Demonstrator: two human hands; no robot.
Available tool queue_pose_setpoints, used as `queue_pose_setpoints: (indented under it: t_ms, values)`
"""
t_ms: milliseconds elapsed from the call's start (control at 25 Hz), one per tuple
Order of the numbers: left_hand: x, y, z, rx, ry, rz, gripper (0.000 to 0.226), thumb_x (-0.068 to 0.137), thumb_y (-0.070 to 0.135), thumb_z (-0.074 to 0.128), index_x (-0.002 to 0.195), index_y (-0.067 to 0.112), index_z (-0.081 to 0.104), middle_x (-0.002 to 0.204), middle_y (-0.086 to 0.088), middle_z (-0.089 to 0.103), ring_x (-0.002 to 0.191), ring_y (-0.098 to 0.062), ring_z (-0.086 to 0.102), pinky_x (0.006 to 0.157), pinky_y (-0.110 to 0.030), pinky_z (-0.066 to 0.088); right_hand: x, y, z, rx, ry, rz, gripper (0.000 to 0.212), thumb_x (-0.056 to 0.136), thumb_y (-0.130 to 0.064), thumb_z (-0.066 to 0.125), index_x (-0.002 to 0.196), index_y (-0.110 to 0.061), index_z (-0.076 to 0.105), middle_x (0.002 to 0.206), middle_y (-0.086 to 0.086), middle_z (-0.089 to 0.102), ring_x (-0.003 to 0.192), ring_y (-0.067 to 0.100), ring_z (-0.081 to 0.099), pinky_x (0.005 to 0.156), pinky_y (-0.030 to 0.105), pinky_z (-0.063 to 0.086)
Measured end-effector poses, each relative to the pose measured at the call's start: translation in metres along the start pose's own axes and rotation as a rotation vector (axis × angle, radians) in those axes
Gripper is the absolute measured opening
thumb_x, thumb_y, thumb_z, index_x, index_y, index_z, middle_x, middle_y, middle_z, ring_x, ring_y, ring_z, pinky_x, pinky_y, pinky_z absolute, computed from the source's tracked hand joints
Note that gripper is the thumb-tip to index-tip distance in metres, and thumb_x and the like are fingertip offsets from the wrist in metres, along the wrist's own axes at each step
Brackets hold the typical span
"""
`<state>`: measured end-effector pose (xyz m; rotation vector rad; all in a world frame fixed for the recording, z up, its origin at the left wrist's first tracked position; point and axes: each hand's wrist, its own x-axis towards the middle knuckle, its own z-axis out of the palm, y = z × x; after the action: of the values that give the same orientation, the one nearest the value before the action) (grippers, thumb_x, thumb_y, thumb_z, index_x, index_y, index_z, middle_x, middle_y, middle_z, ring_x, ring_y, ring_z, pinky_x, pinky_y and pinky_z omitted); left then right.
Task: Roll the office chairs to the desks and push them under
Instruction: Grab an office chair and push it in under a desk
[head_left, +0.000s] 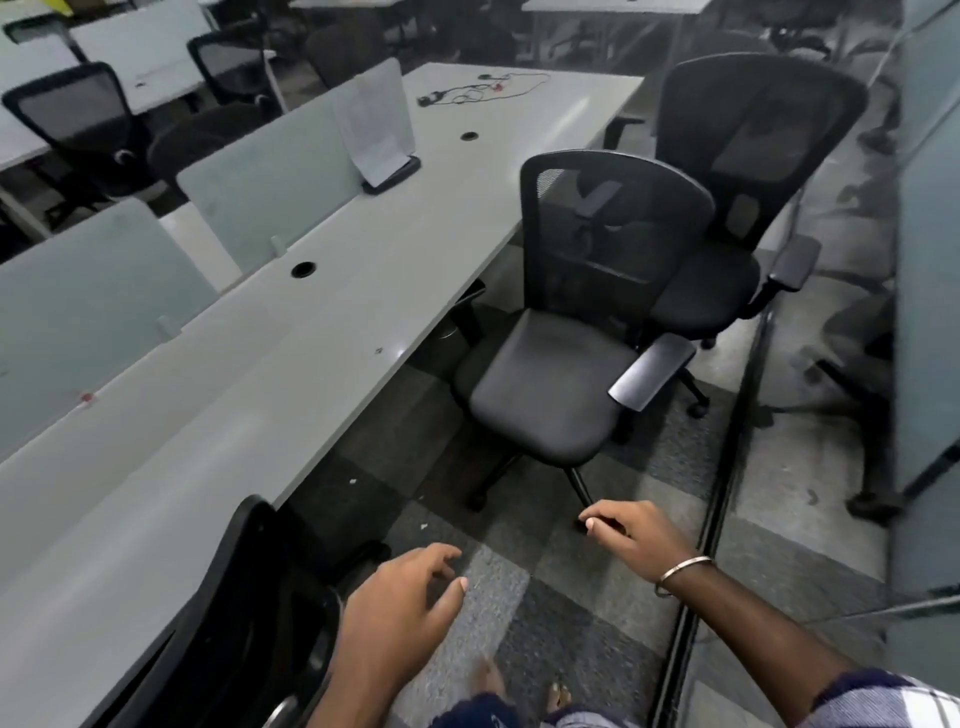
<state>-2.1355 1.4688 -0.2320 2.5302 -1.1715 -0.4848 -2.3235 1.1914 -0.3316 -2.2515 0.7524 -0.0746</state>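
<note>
A long grey desk runs from the near left to the far middle. A black mesh-back office chair stands in the aisle beside the desk, its seat facing me. Behind it a second black chair stands at the desk's far end. A third black chair at the near left has its back against the desk edge. My left hand hovers with fingers spread beside that chair's back, touching nothing. My right hand is stretched forward over the floor with fingers loosely curled, holding nothing.
A glass partition with a dark floor track lines the aisle on the right. Frosted divider panels stand along the desk's far edge. Cables and a paper holder lie on the desk. More desks and chairs fill the back left.
</note>
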Motion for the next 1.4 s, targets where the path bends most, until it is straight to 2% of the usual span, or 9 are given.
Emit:
queue_pose_setpoints:
  t_ms: [120, 280, 400, 520, 600, 720, 880, 1080, 1400]
  values:
    - [0.034, 0.017, 0.004, -0.013, -0.046, 0.027, 0.034, 0.092, 0.061, 0.055, 0.125, 0.05, 0.058, 0.104, 0.037, 0.063, 0.1, 0.013, 0.057, 0.072, -0.012, 0.042, 0.009, 0.024, -0.011, 0.016, 0.023, 0.064, 0.014, 0.1, -0.022, 0.064, 0.101, -0.024, 0.078, 0.078, -0.026, 0.067, 0.074, -0.012, 0.059, 0.074, 0.023, 0.046]
    - [0.092, 0.039, 0.009, -0.049, -0.115, 0.089, 0.033, 0.091, 0.061, 0.056, 0.122, 0.052, 0.059, 0.103, 0.036, 0.063, 0.097, 0.014, 0.059, 0.073, -0.015, 0.049, 0.032, 0.057, -0.032, 0.062, 0.083, 0.158, 0.014, 0.099, -0.019, 0.065, 0.099, -0.024, 0.079, 0.081, -0.021, 0.073, 0.078, 0.0, 0.069, 0.08, 0.034, 0.055]
    - [0.138, 0.056, 0.008, -0.062, -0.138, 0.155, 0.03, 0.091, 0.06, 0.056, 0.119, 0.051, 0.059, 0.103, 0.036, 0.063, 0.096, 0.014, 0.059, 0.069, -0.017, 0.051, 0.047, 0.077, -0.052, 0.077, 0.147, 0.207, 0.02, 0.097, -0.015, 0.066, 0.092, -0.031, 0.077, 0.078, -0.026, 0.072, 0.075, 0.001, 0.07, 0.079, 0.037, 0.057]
    - [0.193, 0.073, 0.003, -0.053, -0.158, 0.212, 0.03, 0.089, 0.059, 0.055, 0.118, 0.05, 0.059, 0.101, 0.036, 0.063, 0.092, 0.013, 0.06, 0.068, -0.019, 0.052, 0.067, 0.091, -0.082, 0.1, 0.226, 0.275, 0.029, 0.097, -0.008, 0.066, 0.09, -0.036, 0.073, 0.076, -0.011, 0.075, 0.07, 0.007, 0.072, 0.078, 0.04, 0.058]
    - [0.226, 0.085, -0.003, -0.056, -0.18, 0.254, 0.033, 0.088, 0.059, 0.054, 0.119, 0.049, 0.058, 0.1, 0.034, 0.064, 0.088, 0.009, 0.062, 0.071, -0.025, 0.055, 0.08, 0.096, -0.102, 0.114, 0.296, 0.307, 0.028, 0.097, -0.006, 0.066, 0.091, -0.031, 0.074, 0.077, -0.008, 0.076, 0.069, 0.007, 0.072, 0.077, 0.038, 0.059]
    - [0.271, 0.101, -0.008, -0.018, -0.205, 0.334, 0.035, 0.09, 0.06, 0.053, 0.122, 0.046, 0.057, 0.102, 0.029, 0.065, 0.089, 0.004, 0.064, 0.077, -0.032, 0.056, 0.1, 0.101, -0.129, 0.125, 0.41, 0.346, 0.026, 0.097, -0.008, 0.066, 0.092, -0.031, 0.075, 0.079, -0.013, 0.076, 0.069, 0.002, 0.071, 0.07, 0.02, 0.053]
    - [0.314, 0.128, -0.012, -0.003, -0.212, 0.405, 0.033, 0.092, 0.058, 0.055, 0.122, 0.044, 0.058, 0.101, 0.029, 0.066, 0.089, 0.005, 0.063, 0.076, -0.029, 0.056, 0.12, 0.116, -0.162, 0.184, 0.488, 0.398, 0.024, 0.099, -0.008, 0.064, 0.094, -0.028, 0.076, 0.08, -0.009, 0.077, 0.072, 0.005, 0.073, 0.075, 0.033, 0.059]
    - [0.368, 0.164, -0.01, -0.009, -0.204, 0.43, 0.029, 0.093, 0.057, 0.057, 0.119, 0.044, 0.061, 0.099, 0.031, 0.067, 0.088, 0.006, 0.063, 0.077, -0.028, 0.056, 0.164, 0.145, -0.219, 0.165, 0.621, 0.374, 0.025, 0.097, -0.009, 0.066, 0.092, -0.031, 0.076, 0.08, -0.014, 0.077, 0.07, 0.005, 0.073, 0.076, 0.036, 0.059]
    - [0.476, 0.259, 0.008, -0.008, -0.167, 0.428, 0.026, 0.092, 0.057, 0.059, 0.116, 0.046, 0.062, 0.096, 0.034, 0.066, 0.087, 0.009, 0.064, 0.074, -0.029, 0.057, 0.293, 0.206, -0.371, 0.192, 0.738, 0.225, 0.016, 0.097, -0.007, 0.064, 0.097, -0.013, 0.078, 0.081, -0.003, 0.078, 0.071, 0.011, 0.075, 0.079, 0.037, 0.061]
